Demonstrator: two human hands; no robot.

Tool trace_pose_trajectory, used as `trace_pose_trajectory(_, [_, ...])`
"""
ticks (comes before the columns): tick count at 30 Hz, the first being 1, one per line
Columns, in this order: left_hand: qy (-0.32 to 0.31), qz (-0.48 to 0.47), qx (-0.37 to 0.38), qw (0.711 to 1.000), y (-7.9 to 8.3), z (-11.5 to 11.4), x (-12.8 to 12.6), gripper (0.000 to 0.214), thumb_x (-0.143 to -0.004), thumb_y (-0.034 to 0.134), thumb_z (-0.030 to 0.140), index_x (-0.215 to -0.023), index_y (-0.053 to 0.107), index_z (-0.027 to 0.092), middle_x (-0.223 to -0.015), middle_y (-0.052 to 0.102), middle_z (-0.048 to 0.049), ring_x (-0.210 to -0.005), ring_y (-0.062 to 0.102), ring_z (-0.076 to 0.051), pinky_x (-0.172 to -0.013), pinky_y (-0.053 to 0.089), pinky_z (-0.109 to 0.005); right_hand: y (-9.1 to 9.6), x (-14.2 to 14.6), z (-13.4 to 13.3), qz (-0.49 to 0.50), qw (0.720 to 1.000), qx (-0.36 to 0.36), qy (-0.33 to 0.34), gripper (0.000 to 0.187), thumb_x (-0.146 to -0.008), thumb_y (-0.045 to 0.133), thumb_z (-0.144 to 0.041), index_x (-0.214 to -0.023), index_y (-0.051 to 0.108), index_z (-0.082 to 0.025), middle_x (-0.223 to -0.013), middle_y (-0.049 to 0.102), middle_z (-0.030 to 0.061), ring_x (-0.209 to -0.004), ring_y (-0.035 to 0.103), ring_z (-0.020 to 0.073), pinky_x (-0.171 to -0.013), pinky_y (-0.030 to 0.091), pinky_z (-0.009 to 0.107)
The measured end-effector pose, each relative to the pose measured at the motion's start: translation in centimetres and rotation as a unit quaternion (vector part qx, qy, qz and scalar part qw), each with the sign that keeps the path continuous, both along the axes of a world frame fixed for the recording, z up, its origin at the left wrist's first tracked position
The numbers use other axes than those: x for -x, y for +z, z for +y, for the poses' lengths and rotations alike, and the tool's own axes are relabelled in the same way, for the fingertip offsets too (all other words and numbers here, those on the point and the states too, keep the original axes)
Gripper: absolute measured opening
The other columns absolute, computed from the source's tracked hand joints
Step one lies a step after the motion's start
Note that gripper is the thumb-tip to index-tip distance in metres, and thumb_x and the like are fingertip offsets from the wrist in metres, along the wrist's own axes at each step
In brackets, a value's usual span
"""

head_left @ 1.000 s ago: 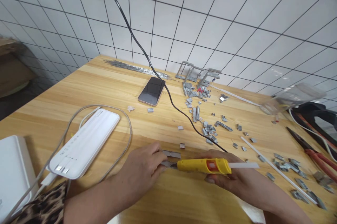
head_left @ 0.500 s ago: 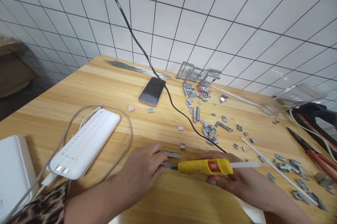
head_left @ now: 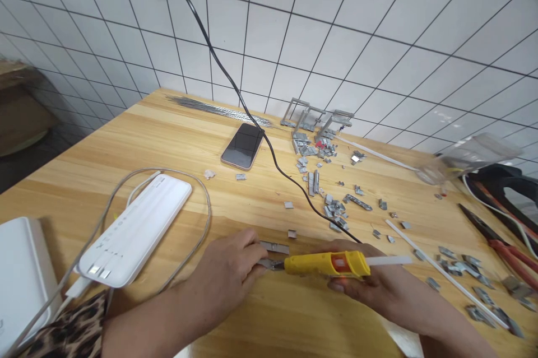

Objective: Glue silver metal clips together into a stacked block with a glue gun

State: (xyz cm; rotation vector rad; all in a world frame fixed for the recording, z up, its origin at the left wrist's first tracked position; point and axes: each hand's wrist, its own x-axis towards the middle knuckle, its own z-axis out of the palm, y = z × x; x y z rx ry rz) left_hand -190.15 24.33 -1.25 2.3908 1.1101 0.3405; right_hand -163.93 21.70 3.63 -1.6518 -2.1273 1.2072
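In my right hand [head_left: 374,277] is a yellow hot glue gun [head_left: 311,264], its fingers wrapped round the handle. A white glue stick [head_left: 389,260] sticks out of its back end, and a reddish light shows in its side window. The gun's nozzle points left, at a small grey metal piece [head_left: 265,263] pinched in the fingertips of my left hand [head_left: 235,260]. How far nozzle and piece touch I cannot tell. Just beyond them a flat grey metal strip [head_left: 275,247] lies on the table, close to my left fingertips.
Small metal pieces [head_left: 335,207] are scattered over the table's right half, near red-handled pliers [head_left: 504,246]. A black cord [head_left: 275,162] crosses a phone's [head_left: 242,146] corner. A white power bank [head_left: 137,229] with a cable lies left. Metal frames [head_left: 309,114] stand by the tiled wall.
The glue gun has tilted slightly and shifted a little, its back end moving slightly left and up. My left hand stays in place with the metal piece.
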Motion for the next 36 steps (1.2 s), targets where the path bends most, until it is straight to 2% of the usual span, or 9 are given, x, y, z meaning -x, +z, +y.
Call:
trace_pose_trajectory(10, [-0.003, -0.004, 0.003, 1.000, -0.1, 0.0, 0.0, 0.011, -0.086, 0.054, 0.013, -0.086, 0.064, 0.017, -0.086, 0.061, -0.0021, -0.076, 0.060, -0.017, -0.063, 0.043, -0.027, 0.0, 0.1, -0.2, 0.017, 0.999, -0.043, 0.000, 0.027, -0.084, 0.058, -0.029, -0.109, 0.066, -0.026, -0.102, 0.072, 0.0042, -0.089, 0.069, 0.0221, -0.074, 0.058, 0.029])
trace_pose_trajectory(16, [0.003, -0.005, 0.007, 1.000, -0.1, -0.1, 0.0, 0.011, -0.086, 0.054, 0.013, -0.086, 0.064, 0.018, -0.086, 0.061, -0.0018, -0.076, 0.060, -0.017, -0.064, 0.044, -0.026, -0.3, 0.0, -0.1, 0.011, 0.997, -0.070, 0.009, 0.021, -0.083, 0.057, -0.027, -0.102, 0.067, -0.024, -0.092, 0.073, 0.0038, -0.079, 0.069, 0.0204, -0.068, 0.058, 0.028])
trace_pose_trajectory(20, [0.005, -0.004, 0.004, 1.000, 0.0, -0.1, 0.1, 0.012, -0.085, 0.055, 0.012, -0.088, 0.066, 0.018, -0.084, 0.060, -0.0015, -0.072, 0.060, -0.016, -0.061, 0.043, -0.026, -0.4, -0.1, 0.0, 0.017, 0.998, -0.062, 0.008, 0.025, -0.086, 0.056, -0.032, -0.107, 0.064, -0.023, -0.092, 0.072, 0.0053, -0.081, 0.069, 0.0204, -0.070, 0.058, 0.029])
trace_pose_trajectory(25, [0.000, -0.002, 0.003, 1.000, 0.0, -0.1, 0.0, 0.013, -0.085, 0.056, 0.013, -0.091, 0.067, 0.018, -0.083, 0.060, -0.0020, -0.071, 0.060, -0.016, -0.061, 0.043, -0.026, -0.4, -0.4, 0.0, 0.014, 0.998, -0.060, 0.001, 0.032, -0.086, 0.056, -0.034, -0.115, 0.062, -0.023, -0.105, 0.070, 0.0077, -0.089, 0.068, 0.0216, -0.076, 0.058, 0.031])
trace_pose_trajectory(30, [0.000, -0.001, 0.023, 1.000, 0.1, -0.2, 0.0, 0.015, -0.087, 0.054, 0.014, -0.094, 0.067, 0.018, -0.088, 0.061, -0.0032, -0.075, 0.061, -0.017, -0.064, 0.045, -0.027, -0.5, -0.5, 0.1, 0.026, 0.998, -0.055, -0.010, 0.035, -0.088, 0.054, -0.038, -0.118, 0.062, -0.023, -0.095, 0.071, 0.0068, -0.086, 0.068, 0.0219, -0.075, 0.058, 0.032])
trace_pose_trajectory(33, [0.000, -0.014, 0.018, 1.000, 0.1, -0.1, 0.0, 0.013, -0.086, 0.055, 0.013, -0.091, 0.066, 0.018, -0.089, 0.062, -0.0030, -0.076, 0.061, -0.017, -0.064, 0.045, -0.026, -1.1, -0.7, 0.5, 0.047, 0.997, -0.055, -0.031, 0.038, -0.087, 0.054, -0.043, -0.118, 0.063, -0.023, -0.090, 0.072, 0.0055, -0.076, 0.068, 0.0207, -0.069, 0.059, 0.031])
trace_pose_trajectory(36, [0.001, -0.021, 0.008, 1.000, 0.0, -0.1, 0.1, 0.012, -0.085, 0.056, 0.012, -0.089, 0.065, 0.018, -0.087, 0.062, -0.0018, -0.074, 0.061, -0.016, -0.063, 0.044, -0.025, -1.8, -1.0, 0.9, 0.043, 0.990, -0.096, -0.091, 0.043, -0.085, 0.054, -0.052, -0.114, 0.066, -0.022, -0.093, 0.072, 0.0072, -0.079, 0.069, 0.0233, -0.072, 0.059, 0.034])
